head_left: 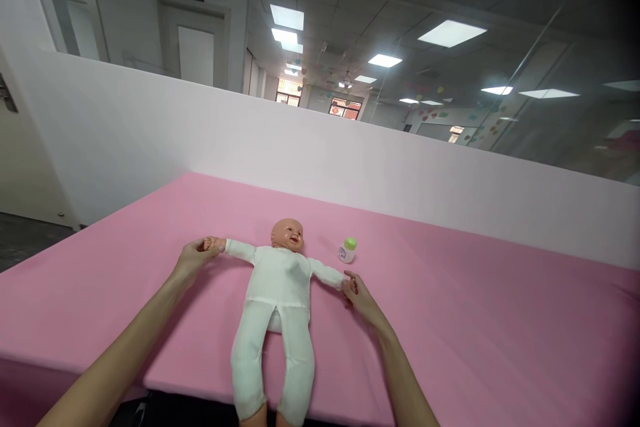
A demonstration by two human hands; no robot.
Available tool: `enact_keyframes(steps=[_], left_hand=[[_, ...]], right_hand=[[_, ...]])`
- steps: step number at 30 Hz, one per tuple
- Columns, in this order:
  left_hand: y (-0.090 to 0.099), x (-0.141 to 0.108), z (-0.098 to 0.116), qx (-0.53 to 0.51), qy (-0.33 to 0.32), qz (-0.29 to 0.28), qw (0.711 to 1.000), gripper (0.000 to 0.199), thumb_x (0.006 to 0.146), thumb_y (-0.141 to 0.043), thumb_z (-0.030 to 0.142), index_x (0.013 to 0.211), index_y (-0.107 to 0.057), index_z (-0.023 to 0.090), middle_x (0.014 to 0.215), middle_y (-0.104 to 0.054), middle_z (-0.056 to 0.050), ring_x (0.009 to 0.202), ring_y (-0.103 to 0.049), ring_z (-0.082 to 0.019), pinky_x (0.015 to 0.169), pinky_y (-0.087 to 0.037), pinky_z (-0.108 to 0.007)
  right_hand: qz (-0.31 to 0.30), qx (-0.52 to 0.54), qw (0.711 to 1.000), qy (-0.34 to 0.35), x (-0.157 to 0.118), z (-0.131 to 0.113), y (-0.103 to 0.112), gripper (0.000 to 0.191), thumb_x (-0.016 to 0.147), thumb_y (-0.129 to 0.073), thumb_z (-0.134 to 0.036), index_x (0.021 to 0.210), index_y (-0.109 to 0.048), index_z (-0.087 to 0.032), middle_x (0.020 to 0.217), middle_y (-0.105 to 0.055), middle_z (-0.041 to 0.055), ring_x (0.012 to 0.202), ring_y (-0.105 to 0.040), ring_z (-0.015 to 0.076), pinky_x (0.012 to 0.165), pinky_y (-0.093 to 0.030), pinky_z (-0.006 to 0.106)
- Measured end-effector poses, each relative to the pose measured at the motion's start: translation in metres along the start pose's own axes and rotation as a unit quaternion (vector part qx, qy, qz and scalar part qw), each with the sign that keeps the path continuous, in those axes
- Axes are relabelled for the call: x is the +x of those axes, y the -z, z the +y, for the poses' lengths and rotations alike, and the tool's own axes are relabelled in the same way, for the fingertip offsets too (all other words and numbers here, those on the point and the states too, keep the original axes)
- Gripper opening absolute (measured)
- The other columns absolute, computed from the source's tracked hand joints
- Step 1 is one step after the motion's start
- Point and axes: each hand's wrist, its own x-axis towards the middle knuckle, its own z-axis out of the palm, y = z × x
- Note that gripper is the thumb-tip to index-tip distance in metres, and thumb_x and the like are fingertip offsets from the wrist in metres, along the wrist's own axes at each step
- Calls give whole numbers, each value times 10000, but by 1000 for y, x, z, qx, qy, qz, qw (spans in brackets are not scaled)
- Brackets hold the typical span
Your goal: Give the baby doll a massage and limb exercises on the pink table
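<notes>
A baby doll in white clothes lies face up on the pink-covered table, its head toward the wall and its arms spread sideways. My left hand grips the doll's hand on the left side of the view, fingers closed around it. On the other side, my right hand is closed on the doll's other hand, with the index finger partly extended. Just beyond my right hand stands a small jar with a green lid, touched by neither hand.
A low white wall with glass above it runs along the table's far edge. At the far left is a door with a handle. The doll's feet reach the table's near edge.
</notes>
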Motion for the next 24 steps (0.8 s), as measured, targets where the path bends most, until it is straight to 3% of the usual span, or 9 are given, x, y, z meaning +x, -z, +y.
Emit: enact_keyframes(steps=[2,5,7,11,15,17,19,22,24], left_hand=[[-11,-3,1,-32,-10,24,999,611,522,-954,551,928,-743,146,917,-711,-86,835,-647,-218,693,-504,-289],[-28,-8,4,-33,-52,46,997,491,603,-934,538,828,-713,161,840,-664,-45,794,-608,-190,666,-472,-274],[-38,-12,8,-33,-90,43,994,438,662,-911,524,753,-670,169,758,-608,-12,748,-574,-169,649,-454,-267],[-55,-18,17,-39,-147,48,987,365,737,-875,489,817,-710,173,793,-650,-19,787,-617,-192,699,-503,-291],[-71,-32,18,63,-280,-12,958,260,841,-809,420,982,-780,204,1016,-742,-60,959,-686,-237,865,-547,-346],[-80,-41,13,161,-354,-76,918,190,921,-739,381,1041,-790,242,1098,-741,-54,1011,-685,-223,892,-538,-332],[-89,-49,4,247,-409,-121,870,157,973,-674,317,1058,-789,252,1102,-736,-52,988,-685,-204,836,-535,-305],[-99,-55,-8,346,-474,-143,797,191,971,-607,159,1008,-783,221,1012,-734,-60,886,-674,-188,703,-495,-277],[-103,-57,-12,387,-498,-162,759,246,954,-572,89,981,-781,215,965,-733,-60,855,-664,-186,663,-464,-273]], right_hand=[[86,95,992,7,2,1,-6,1019,675,-831,-631,1508,-446,-189,938,-648,27,747,-624,177,654,-529,275],[246,182,951,45,8,-1,-18,1193,594,-912,-493,1594,-328,-204,1210,-662,117,992,-686,223,790,-579,281],[283,233,929,54,12,-5,-29,1145,565,-919,-456,1542,-414,-139,1303,-648,168,1090,-680,248,881,-580,301],[277,248,925,79,13,-22,-55,719,632,-854,-528,1162,-725,-59,1212,-712,171,1118,-669,284,974,-555,354],[224,72,941,244,-4,-36,-84,428,842,-765,-459,1133,-785,-145,1164,-730,119,1073,-670,253,930,-557,365],[160,-46,915,366,-16,-35,-98,278,931,-696,-348,1138,-791,-188,1123,-722,103,1043,-658,227,916,-555,358],[95,-153,867,465,-26,-29,-110,238,989,-615,-230,1155,-785,-217,1057,-717,87,992,-641,208,884,-553,347],[41,-251,808,531,-35,-20,-121,281,1013,-557,-131,1180,-765,-220,1004,-721,79,922,-618,202,805,-544,337],[30,-271,794,543,-37,-18,-123,287,1010,-556,-113,1182,-761,-217,998,-725,79,896,-613,199,775,-541,333]])
